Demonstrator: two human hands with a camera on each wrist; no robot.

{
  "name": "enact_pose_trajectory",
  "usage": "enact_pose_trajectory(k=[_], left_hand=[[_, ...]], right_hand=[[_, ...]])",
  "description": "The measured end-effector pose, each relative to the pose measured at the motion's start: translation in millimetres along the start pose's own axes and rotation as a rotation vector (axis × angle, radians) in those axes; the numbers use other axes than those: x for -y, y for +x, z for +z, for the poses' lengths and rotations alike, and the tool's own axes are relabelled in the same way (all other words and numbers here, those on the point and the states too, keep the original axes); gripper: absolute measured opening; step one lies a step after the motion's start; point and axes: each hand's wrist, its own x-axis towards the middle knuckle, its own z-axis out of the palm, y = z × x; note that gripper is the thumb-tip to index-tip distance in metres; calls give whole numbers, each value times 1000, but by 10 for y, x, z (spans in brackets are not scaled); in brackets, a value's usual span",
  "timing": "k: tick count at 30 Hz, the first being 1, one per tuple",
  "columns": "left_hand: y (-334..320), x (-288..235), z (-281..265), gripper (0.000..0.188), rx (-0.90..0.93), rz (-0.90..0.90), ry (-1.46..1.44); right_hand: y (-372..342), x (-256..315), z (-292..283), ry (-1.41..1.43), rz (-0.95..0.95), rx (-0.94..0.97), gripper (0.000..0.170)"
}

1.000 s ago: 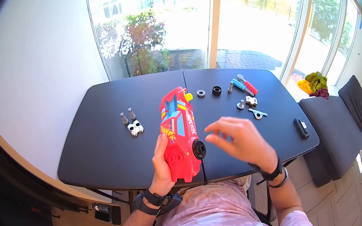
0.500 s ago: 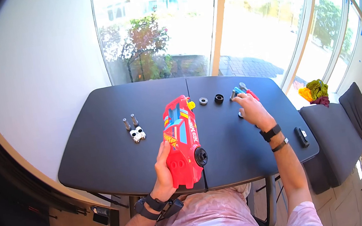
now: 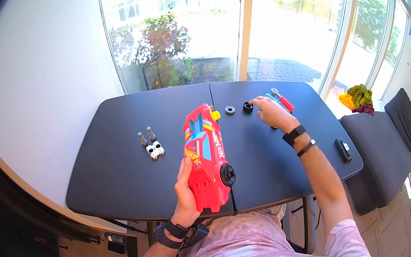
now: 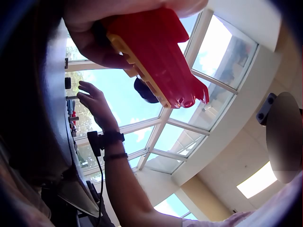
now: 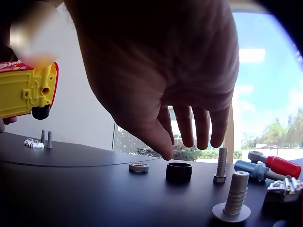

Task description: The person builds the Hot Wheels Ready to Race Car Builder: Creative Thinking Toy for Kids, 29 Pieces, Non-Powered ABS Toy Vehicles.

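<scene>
My left hand (image 3: 185, 197) holds a red toy car (image 3: 205, 155) by its lower left side, the car standing on end above the table. A black wheel (image 3: 228, 175) sits on its near right side, and the yellow underside (image 5: 21, 92) shows in the right wrist view. My right hand (image 3: 276, 114) reaches over the far part of the table, fingers pointing down and apart. Its fingertips hover just above a black tyre-like ring (image 5: 179, 172), holding nothing. A grey ring (image 5: 138, 167) lies left of that ring, and a grey plastic bolt (image 5: 221, 165) stands to its right.
A larger-flanged bolt (image 5: 236, 196), a blue-handled screwdriver (image 5: 251, 169) and a red-handled tool (image 5: 283, 165) are on the right. Two bolts (image 3: 151, 133) and a silver engine-like piece (image 3: 155, 149) stand at left. A small black device (image 3: 343, 150) lies near the table's right edge.
My right hand has gone from beside the car out to the parts at the far right, then shifted left to the black ring. My left hand keeps holding the car in nearly the same place.
</scene>
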Motion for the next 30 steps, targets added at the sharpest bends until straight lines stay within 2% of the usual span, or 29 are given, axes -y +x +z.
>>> enact_pose_trajectory(k=[2, 5, 10, 19, 22, 25, 28, 30], left_hand=[[0, 4, -6, 48, -2, -3, 1], [-3, 11, -33, 64, 18, 0, 68], [-16, 8, -10, 66, 17, -5, 73], [-38, -4, 25, 67, 58, -41, 26], [-21, 4, 21, 69, 22, -34, 24], [-7, 2, 35, 69, 2, -28, 20], [-9, -10, 48, 67, 13, -23, 26], [-14, -8, 31, 67, 29, -25, 43]], right_hand=[[30, 10, 18, -3, -6, 13, 48], [86, -14, 74, 0, -8, 40, 49], [135, 0, 117, -13, 9, 97, 49], [237, -215, 462, -59, -20, -8, 30], [252, -170, 393, -7, 32, 81, 27], [163, -76, 319, 57, -84, -56, 30], [16, 422, -58, 385, -42, -188, 36], [-78, 689, -270, 603, -67, -210, 41]])
